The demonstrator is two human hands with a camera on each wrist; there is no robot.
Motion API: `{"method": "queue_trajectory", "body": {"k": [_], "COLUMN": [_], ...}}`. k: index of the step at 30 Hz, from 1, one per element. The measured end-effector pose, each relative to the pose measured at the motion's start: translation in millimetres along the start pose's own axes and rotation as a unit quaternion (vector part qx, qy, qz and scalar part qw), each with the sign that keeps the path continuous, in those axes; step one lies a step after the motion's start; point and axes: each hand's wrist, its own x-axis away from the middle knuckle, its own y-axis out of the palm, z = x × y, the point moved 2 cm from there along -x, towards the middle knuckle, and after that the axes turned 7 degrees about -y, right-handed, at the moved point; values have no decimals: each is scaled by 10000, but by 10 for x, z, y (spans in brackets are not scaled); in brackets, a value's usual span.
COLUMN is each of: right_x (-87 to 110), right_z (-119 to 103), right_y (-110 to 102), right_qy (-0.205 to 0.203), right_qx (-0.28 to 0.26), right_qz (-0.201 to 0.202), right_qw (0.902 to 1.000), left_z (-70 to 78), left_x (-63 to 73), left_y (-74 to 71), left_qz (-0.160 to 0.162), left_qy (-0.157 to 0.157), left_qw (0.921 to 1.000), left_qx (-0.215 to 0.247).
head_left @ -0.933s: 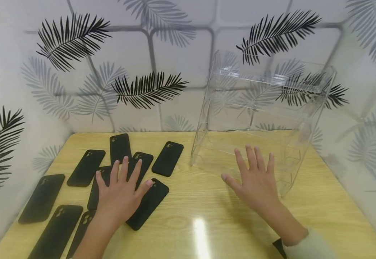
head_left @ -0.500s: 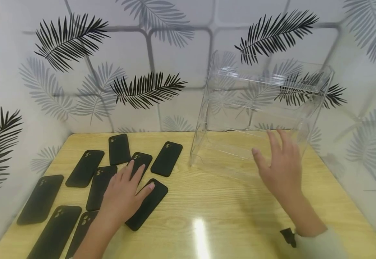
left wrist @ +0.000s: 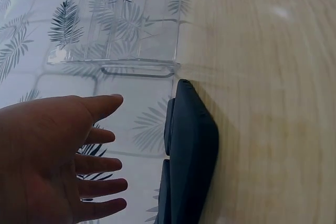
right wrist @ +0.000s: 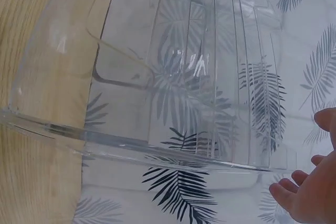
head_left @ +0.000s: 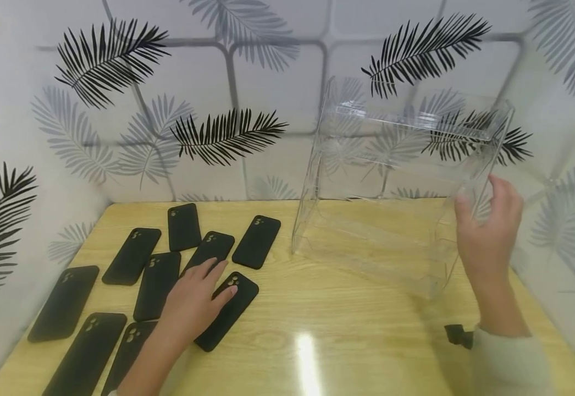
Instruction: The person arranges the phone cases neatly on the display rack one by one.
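- Left hand [head_left: 193,294], centre left of the head view: fingers extended, thumb apart, grips nothing. I hold it above the black phone cases [head_left: 156,289].
- Nearest to my left hand: one slanting case [head_left: 243,291], its upper end showing right of my thumb, and another case [head_left: 213,247] just past my fingertips, up and to the right.
- Left wrist view: my fingers reach in from the lower left; the cases stand edge-on at lower centre. A gap shows between fingertips and cases, so no contact there.
- Right hand [head_left: 490,236], right of the head view: thumb and fingers well apart, at the right side panel of the clear plastic stand [head_left: 401,168]. Thumb lies on the near left, fingers on the far right, panel edge between. I cannot tell whether they touch it.
- Right wrist view: my hand sits at the lower right, thumb above the fingers, a wide gap between; the stand fills the upper middle, its long rim ending just beside my fingertips.
- Stand upright on the wood table [head_left: 352,335], upper right of the head view, well right of the cases.
- Small black piece [head_left: 458,335] just beside my right sleeve [head_left: 510,357], lower right.
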Motion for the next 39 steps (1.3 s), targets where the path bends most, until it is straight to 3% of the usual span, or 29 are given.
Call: {"method": "queue_trajectory", "body": {"k": [7, 11, 18, 28, 39], "right_x": [-65, -82, -129, -154, -185], "right_z": [120, 176, 247, 294, 329], "right_y": [25, 24, 30, 19, 0], "right_qy": [966, 1234, 1194, 1136, 966], "right_qx": [-660, -787, -748, -627, -395], "right_qz": [-213, -206, -11, 390, 541], "right_qw": [9929, 9890, 9900, 9908, 9931], "left_z": [37, 41, 75, 173, 164], "left_x": [-55, -90, -137, -170, -202], "left_y": [102, 193, 309, 357, 366], "left_qz": [-410, -646, -651, -598, -323], "left_qy": [-64, -45, 94, 431, 356], "left_qw": [9988, 9975, 9978, 9962, 9983], "left_qx": [244, 273, 64, -470, -331]}}
